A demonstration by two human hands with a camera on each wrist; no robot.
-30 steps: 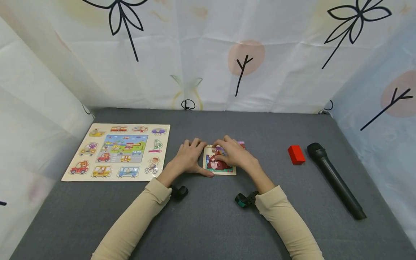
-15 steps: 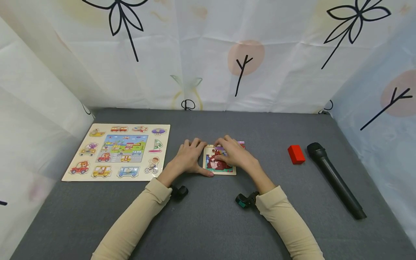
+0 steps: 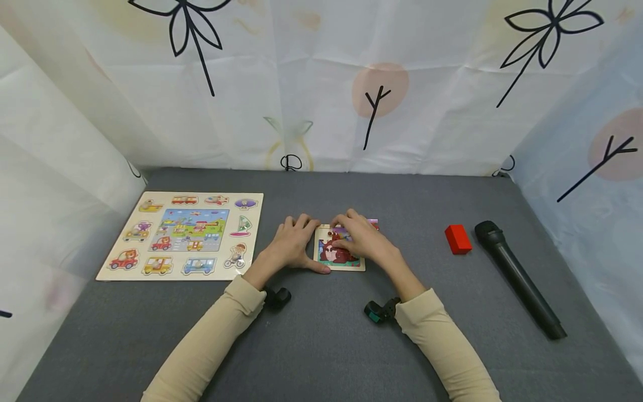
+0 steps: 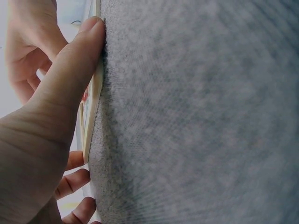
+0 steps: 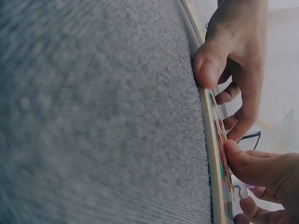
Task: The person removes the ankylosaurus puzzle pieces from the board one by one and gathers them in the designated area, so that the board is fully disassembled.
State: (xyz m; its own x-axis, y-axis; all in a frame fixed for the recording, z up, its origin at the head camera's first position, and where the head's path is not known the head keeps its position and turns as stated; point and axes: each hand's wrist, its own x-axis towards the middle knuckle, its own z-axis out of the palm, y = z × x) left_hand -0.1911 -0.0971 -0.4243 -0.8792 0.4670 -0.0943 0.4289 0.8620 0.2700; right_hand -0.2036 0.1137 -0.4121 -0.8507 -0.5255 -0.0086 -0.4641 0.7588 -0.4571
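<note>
A small wooden jigsaw puzzle [image 3: 324, 263] with a pale frame and a reddish-brown figure lies flat mid-table. My left hand [image 3: 292, 244] grips its left side, thumb at the near edge and fingers round the left and far edges. Over the puzzle's right half is my right hand [image 3: 363, 237], its thumb low on the picture and fingers bent toward the far side. A pink-purple puzzle piece [image 3: 373, 222] shows past that hand, at the far right corner; the hand hides most of it. In the right wrist view, my right thumb [image 5: 245, 163] meets the picture's surface.
At left lies a large vehicle puzzle board [image 3: 125, 231], its near right corner by my left wrist. On the right are a red block [image 3: 458, 239] and a black microphone [image 3: 519, 279]. A printed white curtain [image 3: 321, 111] surrounds the grey table.
</note>
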